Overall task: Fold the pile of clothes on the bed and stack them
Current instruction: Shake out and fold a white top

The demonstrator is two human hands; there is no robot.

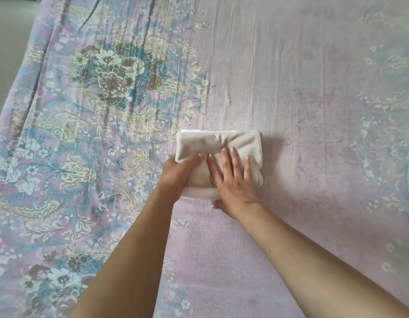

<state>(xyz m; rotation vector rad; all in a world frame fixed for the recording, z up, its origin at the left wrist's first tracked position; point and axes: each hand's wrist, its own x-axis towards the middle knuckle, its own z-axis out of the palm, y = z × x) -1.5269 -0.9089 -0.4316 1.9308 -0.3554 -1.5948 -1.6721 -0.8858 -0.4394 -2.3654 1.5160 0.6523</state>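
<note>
Pressing flat, R hand fingers spread on folded beige garment; L hand grips its edge.

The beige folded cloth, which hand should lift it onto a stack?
Probably the left hand: it holds the beige folded cloth's left edge. The right hand lies flat on top, fingers straight, only pressing.

beige garment | folded compact (white layer beneath) | flat on bed
</note>
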